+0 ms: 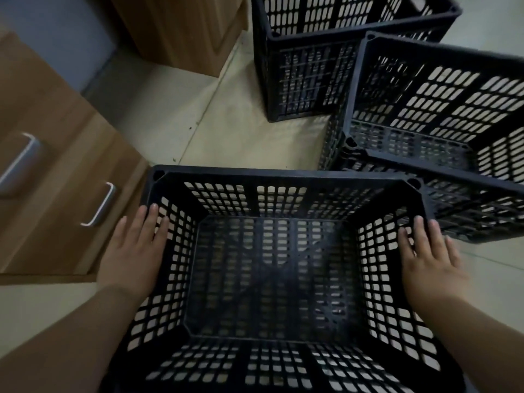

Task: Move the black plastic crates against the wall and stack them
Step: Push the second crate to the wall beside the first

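Note:
A black slotted plastic crate [283, 175] fills the lower middle of the head view, open side up, with the floor showing through its base. My left hand [133, 251] lies flat against its left wall, fingertips over the rim. My right hand [431, 256] presses the right wall the same way, so the crate is held between both palms. A second crate [306, 78] stands upright at the back. At the right, a third crate [357, 89] leans tilted on top of another crate [482, 211].
A wooden cabinet [56, 165] with two metal handles stands close to the left of the held crate. Another wooden unit [184, 29] is at the back left. Pale floor tiles [241, 131] lie open between the crates.

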Tool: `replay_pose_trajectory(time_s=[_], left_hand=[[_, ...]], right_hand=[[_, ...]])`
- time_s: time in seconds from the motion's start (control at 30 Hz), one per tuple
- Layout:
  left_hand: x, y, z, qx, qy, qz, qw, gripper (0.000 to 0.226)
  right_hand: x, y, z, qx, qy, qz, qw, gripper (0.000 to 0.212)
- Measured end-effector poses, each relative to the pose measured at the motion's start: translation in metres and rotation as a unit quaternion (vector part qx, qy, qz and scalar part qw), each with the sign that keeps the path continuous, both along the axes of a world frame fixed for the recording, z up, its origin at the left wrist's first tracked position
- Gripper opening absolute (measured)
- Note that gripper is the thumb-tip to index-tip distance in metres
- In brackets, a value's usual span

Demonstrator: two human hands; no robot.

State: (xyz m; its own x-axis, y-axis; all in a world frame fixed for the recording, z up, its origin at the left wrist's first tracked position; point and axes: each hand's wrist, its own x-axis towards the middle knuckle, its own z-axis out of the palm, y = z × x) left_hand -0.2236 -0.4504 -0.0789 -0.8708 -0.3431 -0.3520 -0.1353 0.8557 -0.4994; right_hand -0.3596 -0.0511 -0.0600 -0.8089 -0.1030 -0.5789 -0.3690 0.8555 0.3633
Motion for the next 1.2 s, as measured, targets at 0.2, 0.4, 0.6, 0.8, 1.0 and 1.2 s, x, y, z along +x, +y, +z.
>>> replay_pose_trajectory(time_s=[0.2, 0.4, 0.6, 0.8, 1.0, 1.2], left_hand=[[0.043, 0.009, 0.037, 0.007, -0.034, 0.023, 0.999, 0.073], [0.138, 0.004, 0.102, 0.074, -0.016, 0.120, 0.990, 0.076], [0.282, -0.009, 0.172, 0.093, 0.035, 0.190, 0.977, 0.091], [0.423, -0.045, 0.222, 0.088, 0.035, 0.258, 0.961, 0.085], [0.536, -0.100, 0.228, 0.046, -0.049, 0.376, 0.924, 0.066], [0.616, -0.176, 0.222, 0.076, -0.079, 0.370, 0.923, 0.062]], right_hand=[[0.013, -0.005, 0.030, 0.013, 0.024, 0.041, 0.999, 0.062], [0.045, -0.036, 0.091, -0.014, 0.052, 0.124, 0.991, 0.062], [0.097, -0.094, 0.146, -0.183, 0.076, 0.259, 0.945, 0.076], [0.174, -0.195, 0.163, -0.277, 0.059, 0.383, 0.880, 0.055], [0.260, -0.303, 0.149, -0.269, 0.000, 0.470, 0.841, 0.060], [0.337, -0.414, 0.156, -0.222, 0.090, 0.623, 0.745, 0.057]])
